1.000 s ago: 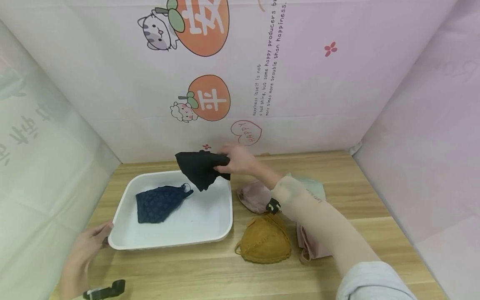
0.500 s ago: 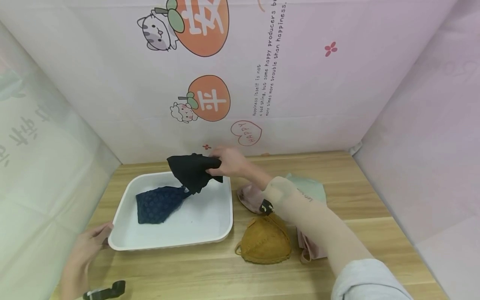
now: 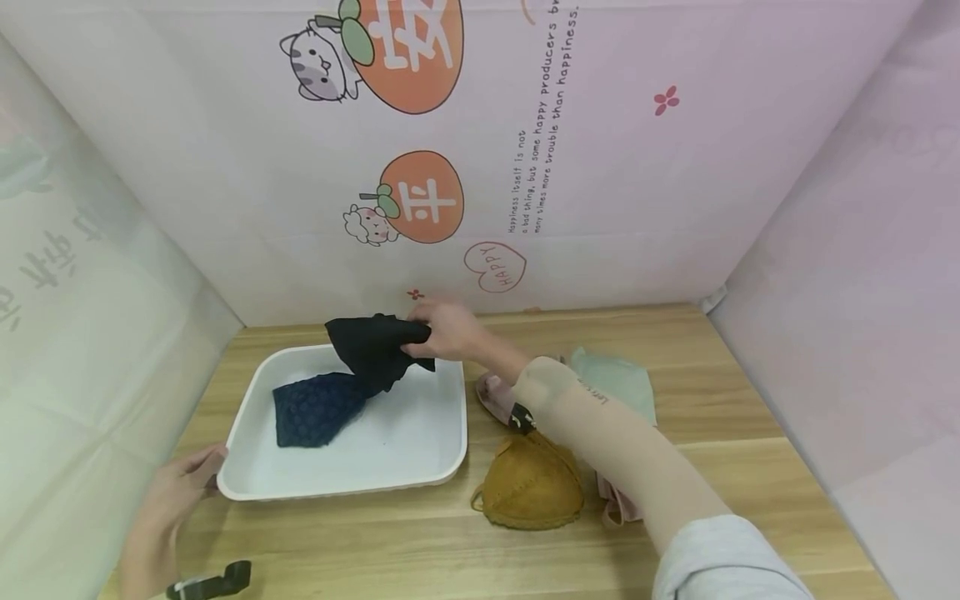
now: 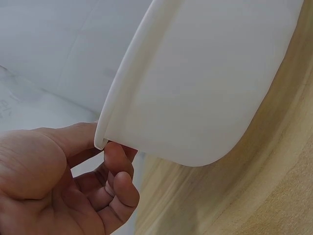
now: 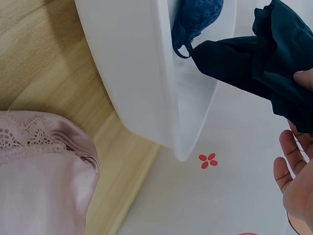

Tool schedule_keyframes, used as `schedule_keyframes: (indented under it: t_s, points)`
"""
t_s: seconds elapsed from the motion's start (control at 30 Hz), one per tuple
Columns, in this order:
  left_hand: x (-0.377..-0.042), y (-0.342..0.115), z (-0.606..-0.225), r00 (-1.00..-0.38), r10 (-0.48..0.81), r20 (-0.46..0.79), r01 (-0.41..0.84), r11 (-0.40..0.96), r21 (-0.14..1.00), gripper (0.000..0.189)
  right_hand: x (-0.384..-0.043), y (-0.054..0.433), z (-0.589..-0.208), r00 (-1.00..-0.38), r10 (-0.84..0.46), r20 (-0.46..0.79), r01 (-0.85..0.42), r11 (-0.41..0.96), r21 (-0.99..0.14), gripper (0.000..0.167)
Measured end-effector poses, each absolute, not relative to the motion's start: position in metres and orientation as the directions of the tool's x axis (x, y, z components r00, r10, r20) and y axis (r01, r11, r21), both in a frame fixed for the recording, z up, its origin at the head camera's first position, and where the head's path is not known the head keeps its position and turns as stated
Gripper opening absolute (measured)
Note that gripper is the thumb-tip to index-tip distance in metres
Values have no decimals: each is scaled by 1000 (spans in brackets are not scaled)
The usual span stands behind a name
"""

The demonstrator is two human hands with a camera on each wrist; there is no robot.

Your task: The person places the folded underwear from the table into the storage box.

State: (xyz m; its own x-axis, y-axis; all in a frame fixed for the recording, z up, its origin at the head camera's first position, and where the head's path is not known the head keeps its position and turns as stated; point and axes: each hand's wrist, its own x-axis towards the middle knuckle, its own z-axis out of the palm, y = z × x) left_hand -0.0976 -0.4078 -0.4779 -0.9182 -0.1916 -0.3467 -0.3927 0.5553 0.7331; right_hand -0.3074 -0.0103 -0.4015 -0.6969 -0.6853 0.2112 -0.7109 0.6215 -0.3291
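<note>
From where I sit, I see my right hand [image 3: 447, 331] just below the centre of the head view, towards seven o'clock, held in a pinch. Its right forearm [image 3: 600, 433], under a beige covering, enters between four and five o'clock and points to ten, with a pale grey sleeve [image 3: 716, 554] folded back near the elbow. On the right wrist feed the right thumb [image 5: 304, 79] shows near two to three o'clock, and the right fingers [image 5: 292, 149] lie bent below it, partly cut off.

My left hand [image 3: 176, 487] sits at eight o'clock in the head view, its left wrist [image 3: 150, 554] below it. Up close, the left thumb [image 4: 73, 139] stretches towards three o'clock, and the left fingers [image 4: 120, 198] curl beneath it.
</note>
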Motion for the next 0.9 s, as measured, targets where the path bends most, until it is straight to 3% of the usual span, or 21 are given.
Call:
schedule_keyframes:
  t_s: [0.77, 0.9]
  points:
    - [-99, -407, -480, -923, -190, -335, -382, 565, 732, 68, -309, -42, -418, -732, -674, 96, -674, 697, -246, 49]
    - [-99, -407, -480, -920, -199, -339, -390, 563, 728, 68, -310, -51, -423, -722, -687, 88, -687, 695, -210, 44]
